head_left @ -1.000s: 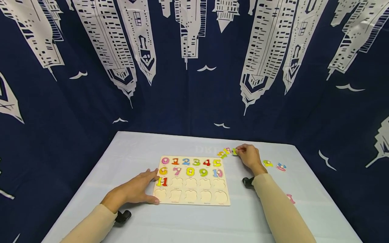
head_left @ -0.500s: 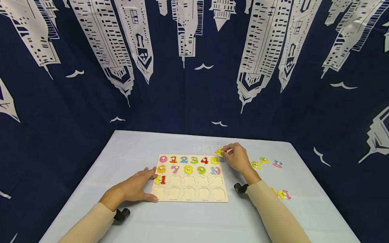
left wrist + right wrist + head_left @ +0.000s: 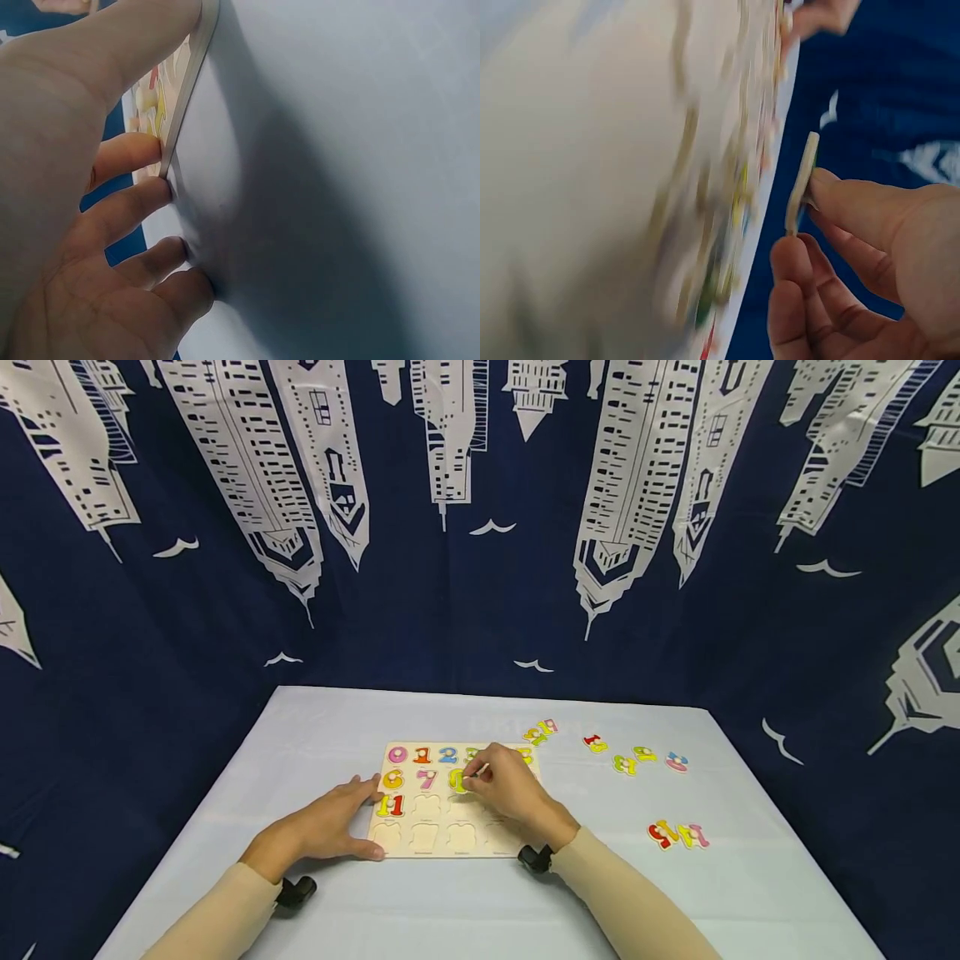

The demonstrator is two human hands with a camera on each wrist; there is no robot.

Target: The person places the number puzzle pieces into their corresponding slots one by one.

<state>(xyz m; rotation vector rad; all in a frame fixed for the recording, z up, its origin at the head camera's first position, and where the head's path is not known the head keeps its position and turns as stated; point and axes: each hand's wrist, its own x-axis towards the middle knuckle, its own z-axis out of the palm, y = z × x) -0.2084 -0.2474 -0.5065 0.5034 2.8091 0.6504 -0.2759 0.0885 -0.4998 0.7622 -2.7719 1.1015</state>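
A wooden number puzzle board (image 3: 442, 850) lies on the white table, with colourful numbers 0 to 11 in its upper rows and bare recesses below. My left hand (image 3: 330, 822) rests at its left edge, thumb at the near corner; in the left wrist view the fingers (image 3: 124, 210) spread along that edge. Over the middle of the board is my right hand (image 3: 513, 789). Between thumb and fingers it pinches a thin wooden puzzle piece (image 3: 802, 184), seen nearly edge-on in the right wrist view and held above the board. Which number it bears cannot be told.
Loose number pieces lie behind the board's right corner (image 3: 540, 732), at the back right (image 3: 624, 765) and nearer on the right (image 3: 663, 834). A dark blue curtain (image 3: 450, 635) with white buildings hangs behind the table.
My right hand has moved from the loose pieces at the back right, leftward and nearer, to above the board with a puzzle piece. My left hand stays at the board's edge.
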